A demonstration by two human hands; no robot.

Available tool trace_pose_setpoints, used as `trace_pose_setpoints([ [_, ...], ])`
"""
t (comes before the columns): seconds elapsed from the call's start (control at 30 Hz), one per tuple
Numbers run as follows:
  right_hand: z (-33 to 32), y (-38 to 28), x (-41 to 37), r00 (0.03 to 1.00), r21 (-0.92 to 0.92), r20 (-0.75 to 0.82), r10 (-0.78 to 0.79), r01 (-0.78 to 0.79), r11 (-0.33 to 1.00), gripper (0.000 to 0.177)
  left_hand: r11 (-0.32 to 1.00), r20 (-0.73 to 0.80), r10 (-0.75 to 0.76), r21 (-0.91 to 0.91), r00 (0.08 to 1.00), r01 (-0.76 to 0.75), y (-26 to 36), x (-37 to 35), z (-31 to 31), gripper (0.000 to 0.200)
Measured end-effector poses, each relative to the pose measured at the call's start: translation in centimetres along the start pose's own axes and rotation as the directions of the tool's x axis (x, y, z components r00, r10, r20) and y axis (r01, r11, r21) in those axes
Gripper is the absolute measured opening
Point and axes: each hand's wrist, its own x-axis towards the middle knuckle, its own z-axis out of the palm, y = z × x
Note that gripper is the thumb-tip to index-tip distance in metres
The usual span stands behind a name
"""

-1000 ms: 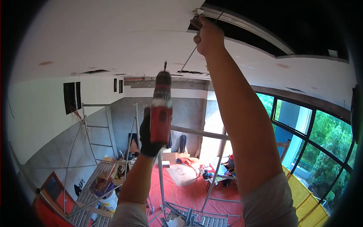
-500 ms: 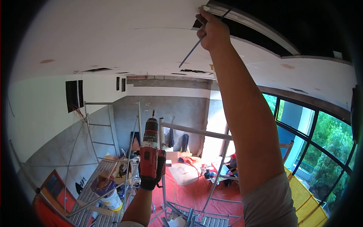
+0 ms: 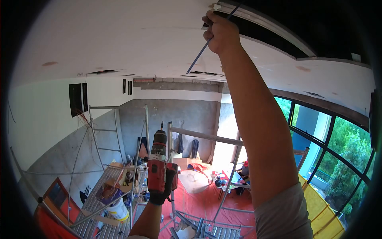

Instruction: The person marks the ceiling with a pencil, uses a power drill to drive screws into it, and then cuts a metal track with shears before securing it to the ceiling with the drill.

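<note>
My left hand (image 3: 166, 185), in a black glove, is wrapped round the grip of a red and black cordless drill (image 3: 157, 167). The drill stands upright, its bit pointing toward the ceiling. Bare and stretched overhead, my right hand (image 3: 223, 34) is closed on a thin blue strip (image 3: 197, 57), which slants out below the fist and reappears above it. The fingertips are right at the edge of a long opening (image 3: 270, 42) in the white ceiling (image 3: 119, 36). A small pale piece (image 3: 215, 6) sits at the end of the light-coloured batten (image 3: 274, 28) there.
A scaffold rail (image 3: 207, 136) crosses in front of me. A scaffold platform (image 3: 89, 213) at lower left carries a white bucket (image 3: 118, 210) and clutter. Metal pieces (image 3: 195, 225) lie below. A person (image 3: 243, 170) is down on the red-covered floor (image 3: 207, 203); windows (image 3: 342, 139) are on the right.
My right hand has shifted slightly left and down from the pale piece, with the blue strip's lower end moving left. The drill has turned and tilted a little in my left hand.
</note>
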Motion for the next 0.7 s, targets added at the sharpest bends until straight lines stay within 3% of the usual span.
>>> trace_pose_setpoints([
  [0.23,-1.5,0.8,-0.8,0.993,-0.131,-0.104,-0.052,0.038,0.991,0.024,0.992,-0.028,0.003,-0.127,1.0,-0.006,-0.8,-1.0,0.4,0.036],
  [0.33,-1.9,0.5,-1.4,0.997,-0.23,-0.069,-0.04,0.023,0.973,0.021,0.998,-0.003,0.053,-0.043,0.999,-0.053,-1.4,-1.1,0.3,0.035],
  [0.43,-2.2,0.1,-1.4,0.996,-0.269,-0.077,-0.051,0.028,0.963,0.021,0.995,0.048,-0.024,-0.1,0.999,0.029,-0.5,-1.0,0.4,0.028],
  [0.53,-1.9,-0.8,-0.7,0.997,-0.12,-0.066,-0.044,0.036,0.992,0.023,0.993,0.056,-0.042,-0.112,0.998,0.048,-0.5,-1.1,0.4,0.031],
  [0.6,-1.2,-1.1,-0.1,0.998,-0.023,-0.055,-0.042,0.041,0.999,0.024,0.951,0.249,-0.193,-0.188,0.949,0.243,-3.6,-1.9,0.4,0.032],
  [0.7,-0.5,-1.3,-0.6,0.997,0.039,-0.071,-0.031,0.033,0.999,0.023,0.855,0.331,-0.293,-0.329,0.897,0.401,-0.7,-2.2,0.0,0.03],
])
